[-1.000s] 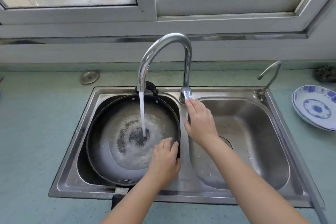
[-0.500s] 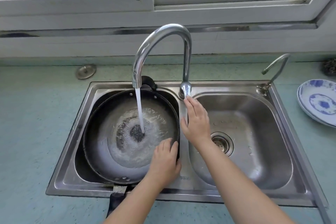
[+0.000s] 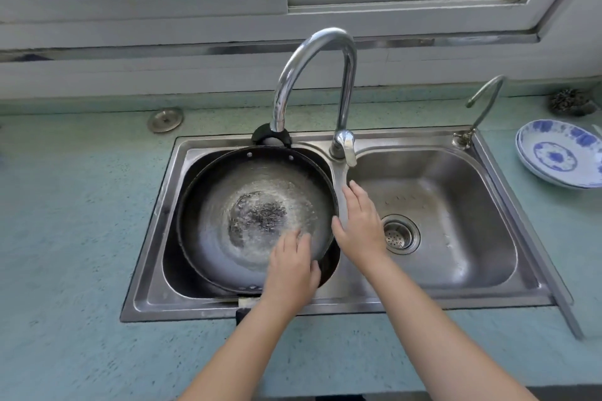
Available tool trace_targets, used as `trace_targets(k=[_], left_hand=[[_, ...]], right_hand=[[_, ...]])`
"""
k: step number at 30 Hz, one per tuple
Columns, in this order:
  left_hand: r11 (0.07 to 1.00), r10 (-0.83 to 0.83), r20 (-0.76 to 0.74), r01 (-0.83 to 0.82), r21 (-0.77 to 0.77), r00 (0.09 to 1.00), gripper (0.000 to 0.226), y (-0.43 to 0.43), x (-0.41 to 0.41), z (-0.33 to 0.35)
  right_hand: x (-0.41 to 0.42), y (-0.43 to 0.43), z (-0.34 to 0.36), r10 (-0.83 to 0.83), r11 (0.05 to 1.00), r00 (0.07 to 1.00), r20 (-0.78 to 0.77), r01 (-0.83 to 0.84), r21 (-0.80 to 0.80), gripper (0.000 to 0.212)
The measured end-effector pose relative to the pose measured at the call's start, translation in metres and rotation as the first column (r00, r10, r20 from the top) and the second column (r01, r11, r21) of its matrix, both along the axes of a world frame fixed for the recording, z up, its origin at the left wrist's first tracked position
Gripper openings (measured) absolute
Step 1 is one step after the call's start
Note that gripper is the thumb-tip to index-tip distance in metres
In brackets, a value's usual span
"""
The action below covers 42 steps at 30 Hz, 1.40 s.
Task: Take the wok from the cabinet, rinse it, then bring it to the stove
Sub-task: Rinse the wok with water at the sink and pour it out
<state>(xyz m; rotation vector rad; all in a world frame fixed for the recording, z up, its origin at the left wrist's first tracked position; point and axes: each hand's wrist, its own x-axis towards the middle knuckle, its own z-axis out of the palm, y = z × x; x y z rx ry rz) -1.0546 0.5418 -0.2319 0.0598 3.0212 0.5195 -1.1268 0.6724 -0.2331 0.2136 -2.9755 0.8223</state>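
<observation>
Two basins make up the stainless steel double sink [image 3: 508,290] set in a pale green countertop [image 3: 65,238]. At far left a small round metal disc [image 3: 165,120] lies on the counter. The dark round metal wok [image 3: 228,205], wet with a puddle at its centre, sits in the left basin under a curved chrome faucet [image 3: 325,42]. The left hand [image 3: 291,270] grasps the wok's near right rim. The right hand [image 3: 360,225], fingers loosely extended, rests at the divider, touching the wok's right edge. Farther right stand a thin second tap [image 3: 485,101] and stacked blue-and-white plates [image 3: 557,153].
</observation>
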Motion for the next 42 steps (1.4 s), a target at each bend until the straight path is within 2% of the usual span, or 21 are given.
trace_targets(k=[3, 5, 13, 20, 22, 24, 28, 32, 33, 35, 37, 42], left_hand=[[0.981, 0.107, 0.009, -0.107, 0.161, 0.994, 0.051, -0.015, 0.027, 0.005], [0.966, 0.162, 0.048, -0.169, 0.196, 0.986, 0.05, -0.025, 0.045, 0.007], [0.886, 0.22, 0.056, -0.223, 0.406, 0.974, 0.042, -0.058, 0.117, 0.006], [0.758, 0.284, 0.258, -0.381, 0.529, 0.923, 0.038, -0.065, 0.172, 0.005], [0.699, 0.298, 0.329, -0.439, 0.564, 0.896, 0.035, -0.063, 0.182, 0.005], [0.621, 0.297, 0.419, -0.507, 0.597, 0.858, 0.041, -0.06, 0.19, 0.007], [0.579, 0.316, 0.461, -0.553, 0.599, 0.829, 0.054, -0.053, 0.193, 0.004], [0.559, 0.375, 0.515, -0.631, 0.537, 0.771, 0.046, -0.048, 0.183, 0.005], [0.545, 0.393, 0.524, -0.65, 0.529, 0.756, 0.04, -0.048, 0.18, 0.005], [0.509, 0.425, 0.535, -0.681, 0.526, 0.73, 0.03, -0.048, 0.176, 0.004], [0.48, 0.437, 0.531, -0.688, 0.544, 0.726, 0.027, -0.048, 0.175, 0.004], [0.334, 0.359, 0.586, -0.686, 0.646, 0.727, 0.021, -0.052, 0.176, 0.003]], right_hand=[[0.033, -0.009, -0.001, 0.001, 1.0, 0.998, 0.057, 0.0, -0.019, 0.062], [0.055, -0.017, -0.001, 0.003, 0.999, 0.997, 0.08, 0.001, -0.04, 0.061], [0.138, -0.056, 0.007, 0.039, 0.998, 0.99, 0.136, -0.032, -0.052, 0.057], [0.198, -0.074, 0.006, 0.05, 0.999, 0.968, 0.246, -0.048, -0.014, 0.052], [0.207, -0.079, 0.004, 0.055, 0.998, 0.958, 0.282, -0.053, -0.016, 0.047], [0.213, -0.085, 0.003, 0.06, 0.997, 0.94, 0.336, -0.043, -0.059, 0.041], [0.218, -0.097, 0.004, 0.041, 0.985, 0.867, 0.496, 0.048, -0.165, 0.035], [0.215, -0.105, 0.005, -0.004, 0.902, 0.765, 0.644, 0.281, -0.328, 0.016], [0.215, -0.107, 0.006, -0.003, 0.885, 0.745, 0.667, 0.312, -0.345, 0.019], [0.213, -0.108, 0.006, -0.001, 0.861, 0.715, 0.699, 0.356, -0.363, 0.029], [0.21, -0.108, 0.007, -0.003, 0.835, 0.689, 0.725, 0.4, -0.377, 0.025], [0.206, -0.106, 0.011, 0.035, 0.799, 0.673, 0.739, 0.425, -0.425, 0.012]])
